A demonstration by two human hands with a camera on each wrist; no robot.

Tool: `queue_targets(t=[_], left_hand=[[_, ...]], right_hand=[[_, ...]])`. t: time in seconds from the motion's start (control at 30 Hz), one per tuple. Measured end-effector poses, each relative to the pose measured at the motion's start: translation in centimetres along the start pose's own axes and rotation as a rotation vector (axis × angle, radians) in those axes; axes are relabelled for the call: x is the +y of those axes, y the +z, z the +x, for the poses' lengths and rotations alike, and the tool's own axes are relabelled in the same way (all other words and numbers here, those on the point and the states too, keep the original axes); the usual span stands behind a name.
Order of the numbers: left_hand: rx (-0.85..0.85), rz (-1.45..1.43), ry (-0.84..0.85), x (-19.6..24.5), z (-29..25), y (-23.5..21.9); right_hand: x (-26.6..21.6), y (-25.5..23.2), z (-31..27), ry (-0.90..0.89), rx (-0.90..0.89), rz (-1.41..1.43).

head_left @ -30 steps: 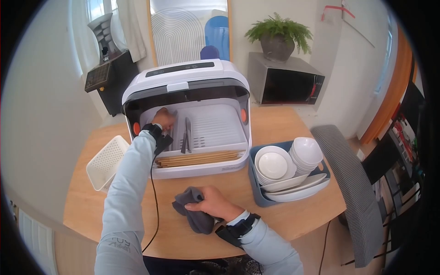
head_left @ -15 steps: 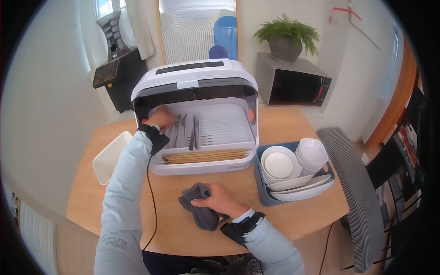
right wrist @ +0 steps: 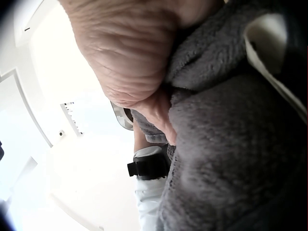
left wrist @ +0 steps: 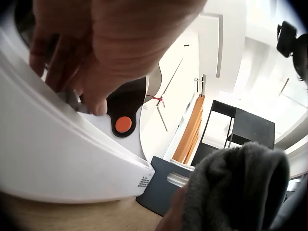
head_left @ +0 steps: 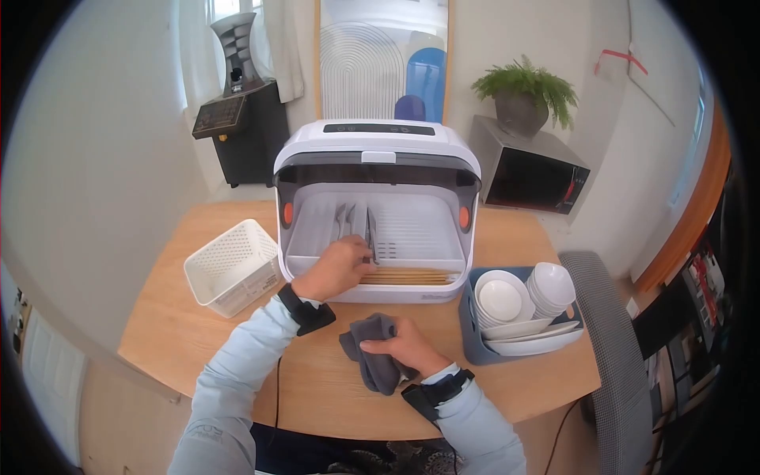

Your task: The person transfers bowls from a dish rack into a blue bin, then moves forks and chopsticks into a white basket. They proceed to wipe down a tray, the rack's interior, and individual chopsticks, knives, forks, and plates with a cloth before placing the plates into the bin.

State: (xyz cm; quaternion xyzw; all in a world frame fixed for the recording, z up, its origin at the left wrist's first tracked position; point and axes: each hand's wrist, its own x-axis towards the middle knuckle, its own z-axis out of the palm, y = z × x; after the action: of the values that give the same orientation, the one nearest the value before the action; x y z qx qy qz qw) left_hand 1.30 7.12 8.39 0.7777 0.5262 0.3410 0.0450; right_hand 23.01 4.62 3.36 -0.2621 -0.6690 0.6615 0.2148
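Note:
My left hand (head_left: 336,269) reaches over the front of a white dish dryer (head_left: 376,294), whose lid stands raised. Its thumb and fingers pinch the near end of the knives (head_left: 370,229) in the cutlery tray; in the left wrist view a bit of metal (left wrist: 73,100) shows between the fingertips. Forks or spoons (head_left: 345,215) lie in the slots just left of them. Wooden chopsticks (head_left: 408,276) lie along the dryer's front ledge. Close to the table's near side, my right hand (head_left: 408,348) grips a bunched grey cloth (head_left: 372,364); the cloth hides its fingers.
A white perforated basket (head_left: 229,265) stands left of the dryer. On the right, a blue-grey bin (head_left: 473,336) holds white bowls (head_left: 500,301) and plates (head_left: 534,339). Behind are a microwave (head_left: 530,170) and a potted fern (head_left: 522,103). A checked chair (head_left: 606,348) stands at the table's right.
My left hand has come from the dryer's left slots rightward and nearer, to the knives. My right hand keeps its hold on the cloth. The head view has turned left.

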Motion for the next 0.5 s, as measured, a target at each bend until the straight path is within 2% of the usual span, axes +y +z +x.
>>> queue_targets(t=[0.13, 0.23, 0.33, 0.43, 0.5], left_hand=[[0.181, -0.082, -0.143, 1.1, -0.2, 1.3], [0.115, 0.318, 0.022, 1.3, 0.1, 2.3], [0.133, 0.423, 0.058, 1.4, 0.1, 2.7], [0.174, 0.410, 0.076, 1.6, -0.3, 2.2], [0.264, 0.368, 0.098, 1.3, -0.2, 2.0]], right_hand=[[-0.5, 0.0, -0.1, 0.027, 0.004, -0.022], [0.2, 0.1, 0.0, -0.028, 0.049, -0.022], [-0.5, 0.2, -0.2, 0.009, 0.059, -0.032], [-0.2, 0.2, -0.2, -0.012, 0.047, 0.015], [0.1, 0.3, -0.1, -0.018, 0.030, 0.060]])
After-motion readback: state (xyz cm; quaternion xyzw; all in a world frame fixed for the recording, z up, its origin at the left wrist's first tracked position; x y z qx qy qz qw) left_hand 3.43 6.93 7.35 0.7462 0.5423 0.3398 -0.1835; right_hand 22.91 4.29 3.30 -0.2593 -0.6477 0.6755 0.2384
